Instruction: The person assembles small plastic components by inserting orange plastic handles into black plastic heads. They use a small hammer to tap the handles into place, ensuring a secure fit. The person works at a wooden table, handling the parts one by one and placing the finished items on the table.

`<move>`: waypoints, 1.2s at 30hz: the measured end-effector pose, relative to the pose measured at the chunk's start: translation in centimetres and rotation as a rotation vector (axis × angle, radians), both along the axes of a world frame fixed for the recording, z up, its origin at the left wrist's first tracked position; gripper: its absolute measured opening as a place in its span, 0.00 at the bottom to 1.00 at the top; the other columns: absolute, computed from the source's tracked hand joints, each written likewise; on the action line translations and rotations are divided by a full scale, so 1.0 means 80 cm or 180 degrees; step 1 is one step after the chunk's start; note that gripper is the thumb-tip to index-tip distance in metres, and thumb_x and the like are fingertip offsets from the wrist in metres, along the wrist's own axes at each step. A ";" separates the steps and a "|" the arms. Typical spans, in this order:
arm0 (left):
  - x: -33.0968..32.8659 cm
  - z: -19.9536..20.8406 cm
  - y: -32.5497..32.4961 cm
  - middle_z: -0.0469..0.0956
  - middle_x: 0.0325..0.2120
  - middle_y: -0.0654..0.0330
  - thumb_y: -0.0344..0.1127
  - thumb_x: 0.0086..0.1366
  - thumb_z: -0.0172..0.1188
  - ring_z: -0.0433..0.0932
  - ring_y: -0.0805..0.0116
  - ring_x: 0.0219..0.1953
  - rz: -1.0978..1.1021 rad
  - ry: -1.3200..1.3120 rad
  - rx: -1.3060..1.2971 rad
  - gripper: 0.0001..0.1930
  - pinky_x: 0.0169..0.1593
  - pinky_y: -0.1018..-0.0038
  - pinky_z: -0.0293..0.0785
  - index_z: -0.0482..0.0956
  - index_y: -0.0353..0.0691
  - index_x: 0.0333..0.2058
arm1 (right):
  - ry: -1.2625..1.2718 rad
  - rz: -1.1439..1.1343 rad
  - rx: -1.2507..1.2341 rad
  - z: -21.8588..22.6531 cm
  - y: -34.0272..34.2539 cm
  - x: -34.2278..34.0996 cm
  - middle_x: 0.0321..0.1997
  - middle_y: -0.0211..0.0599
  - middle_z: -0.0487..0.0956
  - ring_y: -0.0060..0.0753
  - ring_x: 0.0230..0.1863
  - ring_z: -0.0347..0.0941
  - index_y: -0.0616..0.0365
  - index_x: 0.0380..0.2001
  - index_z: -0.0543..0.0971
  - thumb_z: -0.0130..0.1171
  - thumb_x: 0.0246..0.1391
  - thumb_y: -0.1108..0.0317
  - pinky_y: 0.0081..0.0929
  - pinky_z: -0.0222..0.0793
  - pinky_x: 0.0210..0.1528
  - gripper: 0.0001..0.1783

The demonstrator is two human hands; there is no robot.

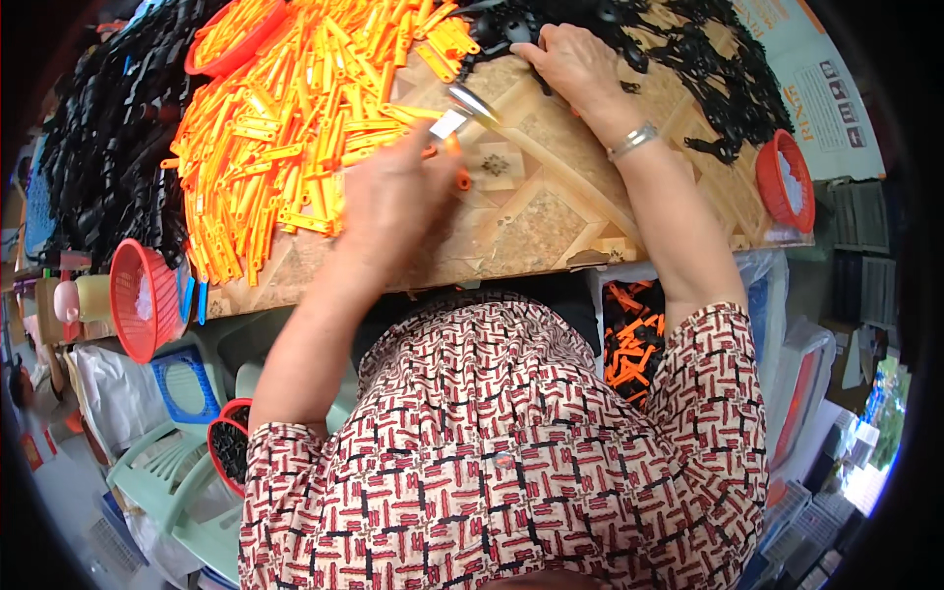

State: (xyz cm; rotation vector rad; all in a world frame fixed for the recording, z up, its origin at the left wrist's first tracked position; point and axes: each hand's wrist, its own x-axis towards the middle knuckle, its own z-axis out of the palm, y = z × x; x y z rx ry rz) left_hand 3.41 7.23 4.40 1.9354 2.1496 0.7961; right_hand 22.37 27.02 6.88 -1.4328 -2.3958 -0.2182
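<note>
My left hand (pixel 393 202), smeared by motion, is closed beside the orange pile. A flat orange plastic piece (pixel 456 162) with a hole at its end sticks out from its fingers. Just beyond the fingertips are a small white piece (pixel 448 124) and a shiny metal piece (pixel 476 102); whether the hand holds these is unclear. At the far side, my right hand (pixel 575 69) reaches to the edge of the black plastic parts (pixel 600 15), thumb stretched out and apart from the fingers. Loose orange plastic pieces (pixel 285 128) are heaped on the patterned table (pixel 536 211).
Black parts (pixel 108 138) are piled at the far left, more (pixel 728 88) at the right. Red baskets stand at the table's left (pixel 143 300) and right (pixel 787 182) edges; another (pixel 236 20) sits behind the orange heap. Below right, a container holds orange and black pieces (pixel 629 339).
</note>
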 end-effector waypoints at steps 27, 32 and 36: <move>-0.025 -0.009 0.164 0.79 0.45 0.62 0.49 0.71 0.56 0.73 0.57 0.53 -0.1358 0.0934 0.0100 0.16 0.51 0.58 0.69 0.82 0.54 0.51 | 0.4009 0.0852 -0.3520 -0.031 -0.206 0.085 0.44 0.40 0.84 0.30 0.46 0.82 0.63 0.52 0.79 0.60 0.60 0.73 0.26 0.78 0.51 0.17; -0.052 0.047 0.123 0.81 0.34 0.55 0.38 0.70 0.59 0.77 0.64 0.38 -0.2085 0.0079 -0.0746 0.15 0.46 0.68 0.73 0.80 0.42 0.52 | 0.3156 0.1164 -0.3462 -0.039 -0.149 0.065 0.40 0.34 0.84 0.24 0.37 0.82 0.65 0.47 0.82 0.57 0.59 0.76 0.19 0.78 0.46 0.13; -0.069 0.058 0.066 0.83 0.35 0.57 0.37 0.69 0.61 0.79 0.73 0.37 -0.1531 -0.0396 -0.0552 0.16 0.45 0.71 0.75 0.80 0.39 0.53 | 0.3767 0.0591 -0.3212 -0.035 -0.152 0.074 0.45 0.34 0.83 0.23 0.36 0.82 0.66 0.51 0.79 0.53 0.60 0.78 0.19 0.79 0.43 0.16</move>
